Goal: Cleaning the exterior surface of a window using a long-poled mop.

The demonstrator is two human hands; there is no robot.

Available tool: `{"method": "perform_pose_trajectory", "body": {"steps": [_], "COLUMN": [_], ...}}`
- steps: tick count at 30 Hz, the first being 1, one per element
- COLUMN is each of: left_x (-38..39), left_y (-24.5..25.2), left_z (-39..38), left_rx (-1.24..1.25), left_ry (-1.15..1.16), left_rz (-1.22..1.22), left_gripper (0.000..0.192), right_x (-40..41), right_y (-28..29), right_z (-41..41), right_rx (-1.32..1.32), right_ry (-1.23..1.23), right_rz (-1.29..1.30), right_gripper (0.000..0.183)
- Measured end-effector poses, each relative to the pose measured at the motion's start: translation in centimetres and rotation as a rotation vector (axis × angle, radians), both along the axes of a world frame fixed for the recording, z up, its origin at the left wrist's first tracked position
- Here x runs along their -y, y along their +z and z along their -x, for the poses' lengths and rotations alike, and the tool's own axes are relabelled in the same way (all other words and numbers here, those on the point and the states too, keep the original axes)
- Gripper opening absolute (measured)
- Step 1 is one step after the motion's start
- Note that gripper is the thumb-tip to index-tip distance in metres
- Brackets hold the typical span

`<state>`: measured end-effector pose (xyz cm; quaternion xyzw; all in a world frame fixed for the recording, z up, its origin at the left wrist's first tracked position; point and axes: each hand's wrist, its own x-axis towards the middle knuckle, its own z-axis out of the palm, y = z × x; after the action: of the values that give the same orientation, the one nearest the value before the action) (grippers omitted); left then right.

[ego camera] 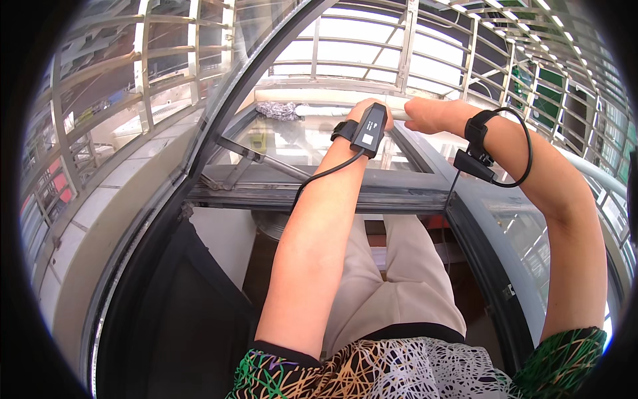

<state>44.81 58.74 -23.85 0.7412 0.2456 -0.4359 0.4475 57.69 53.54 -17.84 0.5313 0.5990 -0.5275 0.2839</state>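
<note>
A pale pole point(324, 111) with a fluffy grey duster-like head point(277, 111) lies crosswise over the far part of the window frame. My left hand point(370, 113) is closed around the pole, its fingers partly hidden behind a black device strapped to the wrist. To its right, my right hand point(432, 115) is bent inward with its fingertips at the pole; whether they grip it is hidden. A black strapped device with a cable is on that wrist too. Beneath the duster head and pole is a glass pane point(319, 137) in a grey frame.
An opened glass sash with a dark frame point(227, 102) slants up at the left, joined to a metal stay arm point(264, 158). Metal security bars point(403, 47) curve around the outside. A tiled ledge point(102, 199) runs along the left. Another framed pane point(523, 224) is under my right arm.
</note>
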Motion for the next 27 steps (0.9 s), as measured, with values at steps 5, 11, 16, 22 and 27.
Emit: {"method": "perform_pose_trajectory", "body": {"steps": [5,11,16,22,27], "left_x": [2.0,3.5,2.4,4.6,4.4], "left_y": [2.5,6.1,5.2,4.6,5.4], "left_z": [-0.4,-1.5,-0.6,-1.0,-3.1], "left_rx": [0.106,0.28,0.183,0.06,0.008], "left_ry": [0.008,0.133,0.026,-0.052,-0.031], "left_rz": [-0.046,0.07,0.129,0.037,0.061], "left_gripper": [0.06,0.078,0.072,0.031,0.027], "right_x": [1.7,6.2,8.0,5.4,6.7], "right_y": [2.3,6.4,7.9,6.1,0.6], "right_z": [-2.3,-7.3,-9.7,-6.9,-2.9], "right_rx": [-0.017,-0.103,-0.062,0.144,-0.035], "right_ry": [-0.064,-0.164,-0.117,-0.321,-0.289], "right_rz": [0.013,-0.04,-0.137,0.325,-0.146], "right_gripper": [0.031,0.027,0.034,0.057,0.059]}}
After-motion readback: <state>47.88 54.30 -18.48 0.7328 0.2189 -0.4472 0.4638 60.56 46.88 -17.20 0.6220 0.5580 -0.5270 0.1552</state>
